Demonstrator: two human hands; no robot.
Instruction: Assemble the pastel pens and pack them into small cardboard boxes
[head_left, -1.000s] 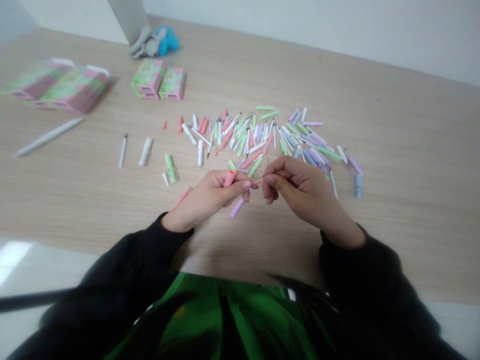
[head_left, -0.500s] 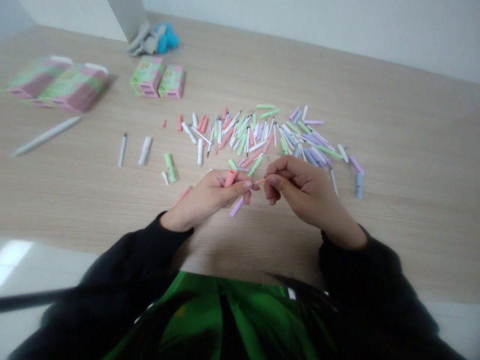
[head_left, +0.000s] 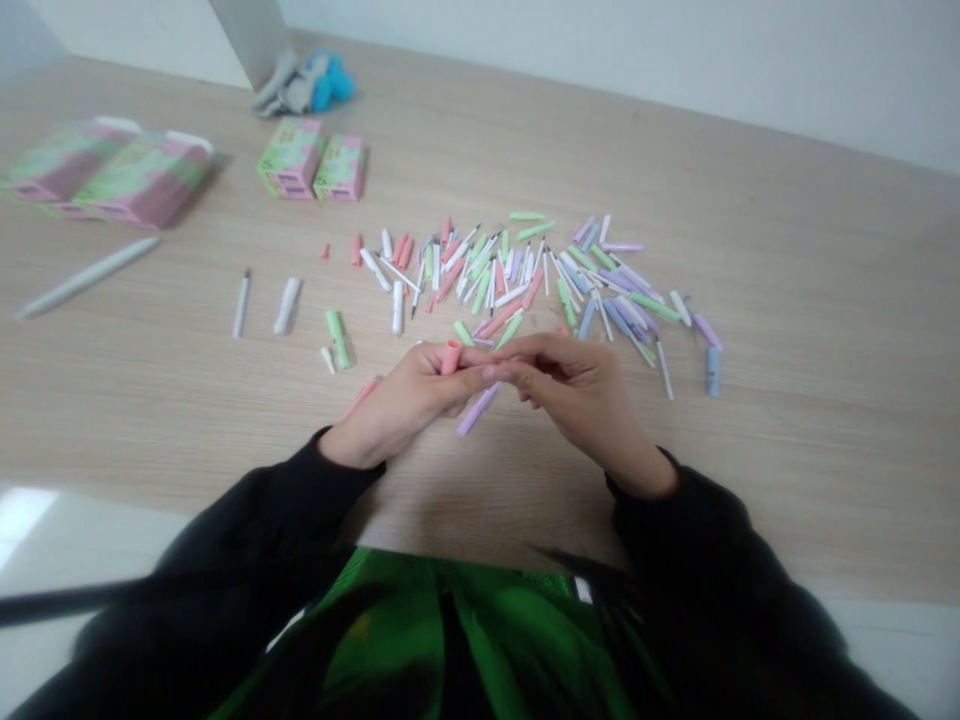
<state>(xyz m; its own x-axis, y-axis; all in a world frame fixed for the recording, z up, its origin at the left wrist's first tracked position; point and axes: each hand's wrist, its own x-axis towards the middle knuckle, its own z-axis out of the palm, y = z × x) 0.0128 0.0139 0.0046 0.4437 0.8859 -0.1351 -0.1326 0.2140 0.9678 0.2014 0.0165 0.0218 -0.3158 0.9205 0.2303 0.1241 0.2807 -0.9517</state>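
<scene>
My left hand (head_left: 409, 395) is closed round a pink pen barrel (head_left: 451, 357), whose open end pokes up between thumb and forefinger. My right hand (head_left: 570, 390) is closed too, its thumb and fingertips meeting the left fingertips. Whatever lies between the touching fingertips is hidden. Beneath the hands a purple pen part (head_left: 478, 410) rests on the table, and a pink pen part (head_left: 363, 395) lies behind my left wrist. Just beyond the hands spreads a loose pile of pen parts (head_left: 517, 265) in white, pink, green, purple and blue, with thin dark-tipped refills among them.
Pink and green boxes (head_left: 291, 158) stand at the back left, with larger ones (head_left: 142, 175) farther left. A grey and blue bundle (head_left: 307, 85) sits by the wall. A long white pen-shaped object (head_left: 88, 277), a green barrel (head_left: 338, 339) and a blue piece (head_left: 712, 372) lie apart.
My right hand has moved left until its fingertips meet those of my left. The thin pink piece that showed between the hands is now covered. My left hand keeps the pink barrel.
</scene>
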